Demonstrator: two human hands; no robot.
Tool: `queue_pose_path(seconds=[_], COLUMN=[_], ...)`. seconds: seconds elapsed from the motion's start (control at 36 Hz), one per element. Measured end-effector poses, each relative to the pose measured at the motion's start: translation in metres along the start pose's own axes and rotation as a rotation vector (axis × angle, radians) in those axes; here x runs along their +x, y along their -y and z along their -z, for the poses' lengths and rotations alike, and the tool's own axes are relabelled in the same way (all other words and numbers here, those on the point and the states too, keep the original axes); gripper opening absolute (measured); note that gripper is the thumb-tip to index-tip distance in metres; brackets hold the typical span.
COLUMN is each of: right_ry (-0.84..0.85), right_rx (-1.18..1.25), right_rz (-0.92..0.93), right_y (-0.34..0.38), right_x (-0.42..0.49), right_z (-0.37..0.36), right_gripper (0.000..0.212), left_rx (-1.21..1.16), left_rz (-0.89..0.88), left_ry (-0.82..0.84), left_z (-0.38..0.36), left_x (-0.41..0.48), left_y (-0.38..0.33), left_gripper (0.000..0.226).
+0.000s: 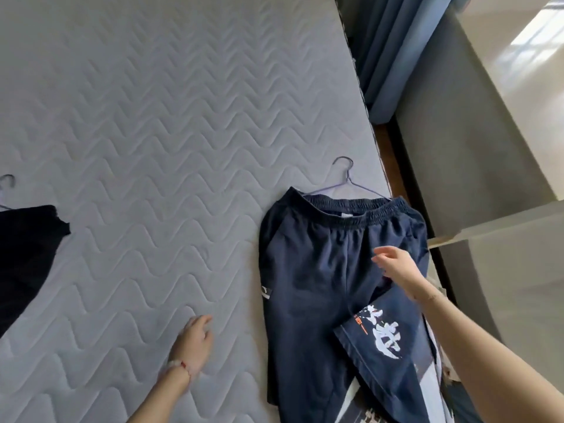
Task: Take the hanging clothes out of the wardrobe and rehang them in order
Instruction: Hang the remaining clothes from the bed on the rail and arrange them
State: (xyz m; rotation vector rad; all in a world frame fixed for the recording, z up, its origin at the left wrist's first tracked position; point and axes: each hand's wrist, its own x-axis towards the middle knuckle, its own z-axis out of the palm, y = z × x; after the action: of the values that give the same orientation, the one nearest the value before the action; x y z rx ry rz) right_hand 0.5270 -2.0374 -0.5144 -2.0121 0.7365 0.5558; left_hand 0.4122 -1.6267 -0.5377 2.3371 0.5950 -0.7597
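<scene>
Navy trousers (308, 270) with an elastic waistband lie flat near the right edge of the mattress (158, 123), on a thin purple wire hanger (346, 181) whose hook points away from me. A white printed design (385, 334) shows on one folded-over leg. My right hand (396, 267) hovers over the trousers' right side with relaxed fingers and holds nothing. My left hand (195, 340) hangs over the bare mattress to the left of the trousers, fingers loosely bent, empty.
A black garment (24, 254) on another wire hanger (6, 184) lies at the mattress's left edge. Blue curtains (393, 47) hang beyond the bed. Grey wardrobe panels (476, 154) stand along the right, across a narrow floor gap.
</scene>
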Motion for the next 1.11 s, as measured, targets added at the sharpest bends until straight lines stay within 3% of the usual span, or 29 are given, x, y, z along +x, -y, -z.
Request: queue_pose_path(seconds=[0.19,0.36,0.58,0.78,0.92,1.11], right_ry=[-0.080,-0.205,-0.109,-0.223,-0.356,-0.100], right_rx=[-0.227,-0.443,-0.633,-0.704,-0.706,-0.664], right_rz=[0.213,0.255,0.179,0.243,0.432,0.502], right_y=[0.038,0.046,0.051,0.051,0.051,0.068], right_x=[0.087,0.137,0.171,0.174,0.144,0.068], right_z=[-0.003,0.001,0.009,0.006,0.013,0.032], right_gripper=[0.051,0.058,0.051,0.030,0.029,0.018], left_rx=[0.271,0.360,0.505,0.531,0.550,0.550], left_rz=[-0.286,-0.390,-0.431,-0.456,-0.427,-0.392], left_ry=[-0.153,-0.101,-0.135,-0.189,-0.145,-0.026], left_z=[-0.028,-0.057,-0.068,-0.074,-0.074,-0.041], left_x=[0.060,0.078,0.077,0.076,0.075,0.059], left_y=[-0.034,-0.025,-0.014,-0.017,-0.023,-0.034], left_gripper=[0.049,0.056,0.062,0.062,0.079,0.066])
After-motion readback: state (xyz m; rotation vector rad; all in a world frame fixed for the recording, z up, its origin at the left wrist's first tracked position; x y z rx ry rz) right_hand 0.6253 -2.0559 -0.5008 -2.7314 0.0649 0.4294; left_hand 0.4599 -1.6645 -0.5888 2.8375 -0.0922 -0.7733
